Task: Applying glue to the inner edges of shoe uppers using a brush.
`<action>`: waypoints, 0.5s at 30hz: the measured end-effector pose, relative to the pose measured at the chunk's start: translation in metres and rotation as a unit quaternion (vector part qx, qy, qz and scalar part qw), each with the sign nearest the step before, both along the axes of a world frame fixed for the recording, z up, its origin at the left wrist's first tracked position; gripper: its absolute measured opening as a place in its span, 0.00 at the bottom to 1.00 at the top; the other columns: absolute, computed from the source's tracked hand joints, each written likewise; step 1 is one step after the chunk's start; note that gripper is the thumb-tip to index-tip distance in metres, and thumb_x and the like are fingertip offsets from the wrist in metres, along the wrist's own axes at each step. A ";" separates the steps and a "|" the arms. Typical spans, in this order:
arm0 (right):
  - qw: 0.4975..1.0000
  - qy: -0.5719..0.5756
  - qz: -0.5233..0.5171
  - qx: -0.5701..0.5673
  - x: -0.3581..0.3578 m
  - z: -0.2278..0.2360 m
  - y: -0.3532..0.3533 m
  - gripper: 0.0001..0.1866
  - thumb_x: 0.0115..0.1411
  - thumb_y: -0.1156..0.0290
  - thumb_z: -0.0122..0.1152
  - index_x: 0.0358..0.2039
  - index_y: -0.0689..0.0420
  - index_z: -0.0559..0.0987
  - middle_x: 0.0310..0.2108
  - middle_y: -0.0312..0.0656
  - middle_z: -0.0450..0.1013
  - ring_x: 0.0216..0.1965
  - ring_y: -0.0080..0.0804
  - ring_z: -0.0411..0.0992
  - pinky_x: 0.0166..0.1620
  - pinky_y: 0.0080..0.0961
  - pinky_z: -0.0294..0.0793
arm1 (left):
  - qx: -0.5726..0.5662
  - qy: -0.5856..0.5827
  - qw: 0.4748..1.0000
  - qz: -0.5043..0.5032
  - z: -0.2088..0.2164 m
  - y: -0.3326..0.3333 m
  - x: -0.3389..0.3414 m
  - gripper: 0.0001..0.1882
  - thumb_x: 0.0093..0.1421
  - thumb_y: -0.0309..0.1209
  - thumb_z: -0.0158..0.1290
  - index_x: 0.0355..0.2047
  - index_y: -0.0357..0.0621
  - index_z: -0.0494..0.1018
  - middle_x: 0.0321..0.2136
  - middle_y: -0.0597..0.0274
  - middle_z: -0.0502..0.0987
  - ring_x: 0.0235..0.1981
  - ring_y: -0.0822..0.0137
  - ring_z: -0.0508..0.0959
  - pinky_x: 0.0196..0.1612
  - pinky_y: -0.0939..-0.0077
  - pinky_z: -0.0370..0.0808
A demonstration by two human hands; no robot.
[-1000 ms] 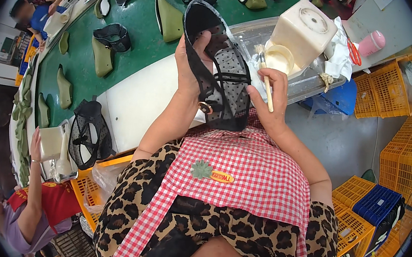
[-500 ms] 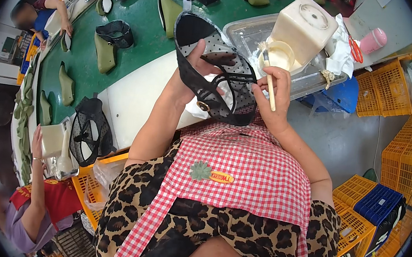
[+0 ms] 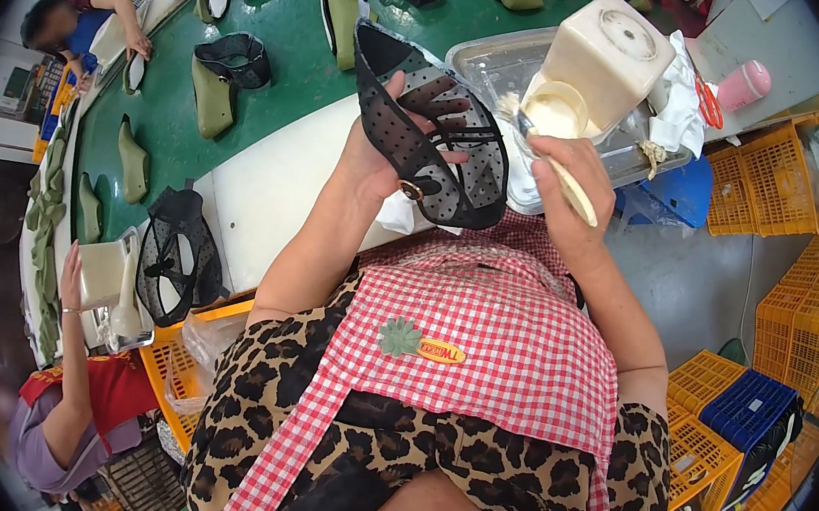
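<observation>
Head: left grip, upper; right grip, brush

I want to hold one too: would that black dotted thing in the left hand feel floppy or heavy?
Probably light and floppy: the black mesh piece looks like thin, see-through fabric, and the left hand alone holds it up. But its open, curved shape suggests it may not go completely limp.

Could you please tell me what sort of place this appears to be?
Probably a shoe-making workshop: olive-green foot-shaped lasts rest on the glossy green table, the left hand holds a sheer black dotted shoe upper, and yellow plastic crates stand at the right.
</observation>
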State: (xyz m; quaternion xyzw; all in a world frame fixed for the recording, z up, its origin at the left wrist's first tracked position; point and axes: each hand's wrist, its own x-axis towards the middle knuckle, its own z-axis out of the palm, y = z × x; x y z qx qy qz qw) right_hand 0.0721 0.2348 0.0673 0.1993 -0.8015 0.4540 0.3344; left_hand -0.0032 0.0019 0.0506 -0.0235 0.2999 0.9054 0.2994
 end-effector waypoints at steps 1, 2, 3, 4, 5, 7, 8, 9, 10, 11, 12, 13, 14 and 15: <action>1.000 0.016 0.022 0.012 0.000 0.003 -0.003 0.10 0.53 0.80 0.65 0.38 0.62 0.81 0.32 0.45 0.78 0.34 0.42 0.75 0.38 0.31 0.73 | -0.015 0.000 1.000 0.001 -0.001 0.001 -0.001 0.30 0.68 0.53 0.43 0.55 0.40 0.71 0.53 0.42 0.74 0.57 0.42 0.72 0.56 0.30 0.68; 1.000 0.015 0.021 0.012 -0.002 0.004 -0.005 0.10 0.53 0.80 0.65 0.38 0.62 0.81 0.32 0.45 0.78 0.34 0.42 0.75 0.38 0.31 0.73 | -0.030 0.000 1.000 0.002 -0.001 0.002 -0.001 0.30 0.68 0.54 0.43 0.55 0.40 0.71 0.54 0.42 0.74 0.57 0.42 0.72 0.56 0.31 0.68; 0.999 0.031 0.032 0.020 -0.004 0.005 -0.006 0.10 0.52 0.80 0.66 0.37 0.61 0.81 0.32 0.45 0.78 0.33 0.42 0.75 0.37 0.31 0.73 | -0.030 -0.001 1.000 0.002 0.000 0.002 0.000 0.30 0.68 0.54 0.43 0.55 0.40 0.71 0.54 0.42 0.74 0.57 0.42 0.72 0.56 0.31 0.68; 0.998 0.047 0.043 0.029 -0.008 0.005 -0.007 0.10 0.51 0.80 0.66 0.37 0.61 0.81 0.32 0.45 0.78 0.32 0.42 0.75 0.36 0.32 0.72 | -0.036 0.011 0.999 -0.003 0.004 0.003 0.001 0.31 0.68 0.54 0.42 0.55 0.39 0.71 0.54 0.42 0.74 0.57 0.43 0.72 0.56 0.31 0.68; 0.997 0.058 0.046 0.038 -0.011 0.003 -0.009 0.10 0.51 0.80 0.66 0.36 0.61 0.81 0.32 0.44 0.78 0.31 0.42 0.74 0.35 0.32 0.72 | -0.042 0.022 0.999 -0.008 0.006 0.003 0.003 0.32 0.68 0.55 0.42 0.55 0.38 0.71 0.54 0.42 0.74 0.57 0.43 0.72 0.56 0.31 0.68; 0.997 0.048 0.040 0.043 -0.010 -0.001 -0.009 0.10 0.51 0.80 0.66 0.36 0.61 0.81 0.31 0.44 0.78 0.31 0.42 0.74 0.35 0.32 0.72 | -0.034 0.037 0.999 -0.007 0.010 0.001 0.004 0.32 0.67 0.55 0.42 0.55 0.37 0.71 0.54 0.41 0.73 0.57 0.42 0.72 0.56 0.31 0.68; 0.998 0.037 0.033 0.047 -0.010 -0.004 -0.009 0.09 0.52 0.80 0.66 0.36 0.61 0.81 0.31 0.44 0.78 0.31 0.43 0.74 0.35 0.33 0.72 | -0.028 0.052 0.998 -0.007 0.011 -0.001 0.004 0.33 0.67 0.55 0.42 0.55 0.36 0.71 0.54 0.41 0.73 0.57 0.42 0.72 0.56 0.31 0.68; 0.998 0.036 0.034 0.048 -0.007 -0.009 -0.008 0.09 0.52 0.80 0.66 0.36 0.61 0.81 0.31 0.44 0.78 0.31 0.43 0.74 0.35 0.33 0.72 | -0.027 0.052 0.998 -0.006 0.011 -0.003 0.003 0.33 0.67 0.55 0.42 0.55 0.36 0.71 0.54 0.41 0.73 0.57 0.42 0.72 0.56 0.31 0.68; 0.998 0.017 0.030 0.051 -0.004 -0.015 -0.006 0.09 0.52 0.80 0.66 0.36 0.61 0.81 0.31 0.44 0.78 0.31 0.43 0.74 0.35 0.33 0.72 | -0.017 0.045 0.999 0.002 0.010 -0.005 0.003 0.33 0.67 0.55 0.43 0.55 0.36 0.70 0.54 0.40 0.73 0.57 0.41 0.71 0.57 0.31 0.67; 0.998 -0.002 0.027 0.054 0.000 -0.021 -0.005 0.09 0.52 0.79 0.66 0.36 0.61 0.81 0.31 0.45 0.78 0.31 0.44 0.74 0.36 0.33 0.72 | -0.006 0.039 0.999 0.010 0.010 -0.008 0.002 0.33 0.67 0.55 0.43 0.55 0.35 0.70 0.53 0.40 0.73 0.57 0.41 0.71 0.57 0.31 0.67; 0.998 -0.003 0.028 0.055 0.003 -0.026 -0.004 0.09 0.52 0.79 0.66 0.36 0.61 0.81 0.31 0.45 0.78 0.31 0.44 0.74 0.36 0.33 0.72 | -0.005 0.038 0.999 0.012 0.010 -0.010 0.002 0.33 0.67 0.55 0.43 0.55 0.35 0.70 0.53 0.40 0.73 0.57 0.41 0.71 0.57 0.31 0.67; 0.998 -0.022 0.033 0.052 0.007 -0.032 -0.002 0.09 0.53 0.79 0.66 0.36 0.61 0.81 0.31 0.45 0.78 0.32 0.44 0.74 0.36 0.33 0.72 | -0.006 0.038 0.999 0.025 0.011 -0.012 0.002 0.34 0.67 0.55 0.43 0.55 0.34 0.70 0.53 0.39 0.73 0.57 0.41 0.71 0.58 0.31 0.66; 0.997 -0.041 0.037 0.050 0.010 -0.036 -0.001 0.09 0.53 0.79 0.65 0.37 0.61 0.81 0.31 0.45 0.77 0.32 0.44 0.74 0.36 0.33 0.72 | -0.007 0.037 0.999 0.039 0.011 -0.014 0.001 0.34 0.67 0.55 0.43 0.55 0.33 0.69 0.53 0.39 0.73 0.56 0.40 0.71 0.59 0.31 0.65; 0.997 -0.042 0.037 0.050 0.012 -0.039 -0.001 0.09 0.53 0.79 0.65 0.37 0.61 0.81 0.31 0.45 0.77 0.32 0.44 0.74 0.36 0.33 0.72 | 0.006 0.045 0.999 0.029 0.008 -0.017 0.000 0.34 0.67 0.55 0.43 0.55 0.33 0.69 0.52 0.39 0.73 0.56 0.40 0.71 0.60 0.32 0.64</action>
